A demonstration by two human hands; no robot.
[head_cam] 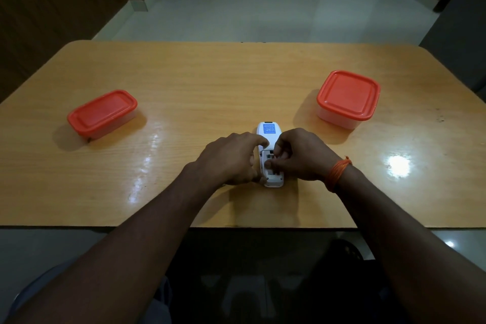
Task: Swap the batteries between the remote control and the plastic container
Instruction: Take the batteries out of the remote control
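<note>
Wooden table (184, 81) on pale tiled floor (263, 16); both hands' fingers (265, 142) grip the remote control (268, 130).

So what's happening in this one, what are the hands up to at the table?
A person is working on a white remote control lying back-up on the wooden table. The left hand steadies it while the right hand has its fingers in the open battery compartment; whether a battery is gripped is not clear. Two plastic containers with red lids, one on the left and one on the right, sit closed and untouched.
</note>
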